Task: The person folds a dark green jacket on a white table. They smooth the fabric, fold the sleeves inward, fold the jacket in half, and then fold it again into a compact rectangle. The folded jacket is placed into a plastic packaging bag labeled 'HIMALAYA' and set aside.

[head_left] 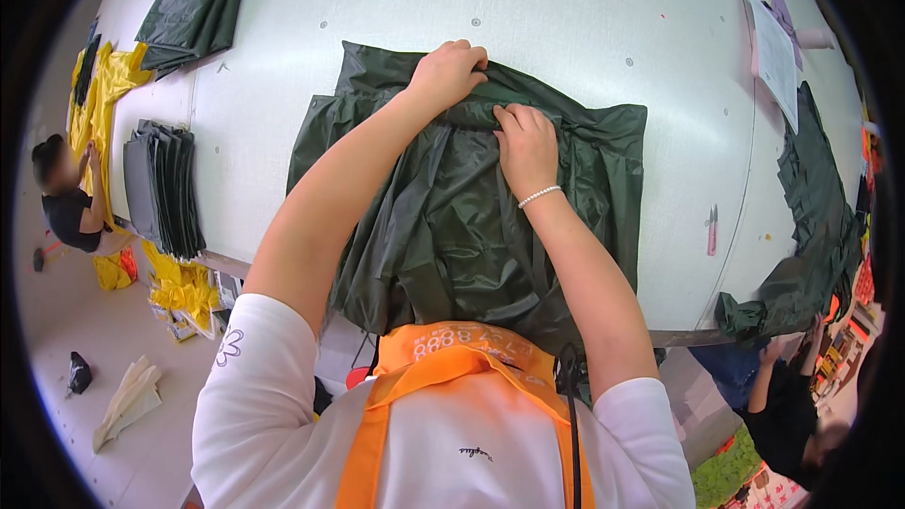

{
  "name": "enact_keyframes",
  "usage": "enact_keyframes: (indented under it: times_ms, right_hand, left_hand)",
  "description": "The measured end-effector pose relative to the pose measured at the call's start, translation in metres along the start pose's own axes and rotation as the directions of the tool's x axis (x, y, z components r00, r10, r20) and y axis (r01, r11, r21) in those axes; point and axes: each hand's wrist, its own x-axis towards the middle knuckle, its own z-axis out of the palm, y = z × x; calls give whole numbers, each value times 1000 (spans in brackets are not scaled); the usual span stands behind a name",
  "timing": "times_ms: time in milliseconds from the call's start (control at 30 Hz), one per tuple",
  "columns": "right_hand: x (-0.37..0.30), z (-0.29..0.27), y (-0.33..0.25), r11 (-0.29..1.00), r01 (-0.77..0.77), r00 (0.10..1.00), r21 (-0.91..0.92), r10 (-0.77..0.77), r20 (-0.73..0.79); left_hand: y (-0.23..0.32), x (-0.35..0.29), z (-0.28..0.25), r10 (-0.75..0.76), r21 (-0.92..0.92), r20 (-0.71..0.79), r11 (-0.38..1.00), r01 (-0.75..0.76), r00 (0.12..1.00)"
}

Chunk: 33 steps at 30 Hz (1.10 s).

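Observation:
A dark green garment of thin, shiny fabric [443,226] lies spread on the table in front of me, its near part hanging over the edge. Across its upper part runs a folded or gathered band. My left hand [448,77] rests at the far edge of the fabric, fingers curled in and closed on it. Slightly nearer and to the right, my right hand [528,143] pinches the band between thumb and fingers. A beaded bracelet circles that wrist. The fingertips of both hands are partly hidden by the folds.
Folded dark green pieces [193,19] and a dark stack [162,187] lie at the left, near yellow fabric [113,85] and a person [71,188]. At the right are small snips [713,230], a paper sheet [775,66], more dark green fabric [801,226] and another person [787,415].

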Motion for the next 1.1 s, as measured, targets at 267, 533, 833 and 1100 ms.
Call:
enact_keyframes:
  times_ms: [267, 533, 833, 1100]
  right_hand:
    - [53, -24, 30, 986, -165, 909, 34, 138, 392]
    - [73, -3, 43, 947, -318, 914, -50, 320, 251]
    - [16, -63, 81, 954, -247, 969, -168, 239, -62]
    - [11, -66, 106, 940, -334, 940, -66, 338, 54]
  left_hand:
    - [16, -15, -34, 366, 168, -227, 927, -334, 902]
    - [47, -30, 16, 246, -8, -227, 967, -254, 942]
    - [91, -31, 28, 155, 226, -158, 967, -117, 975]
    - [120, 5, 49, 2, -69, -118, 998, -10, 993]
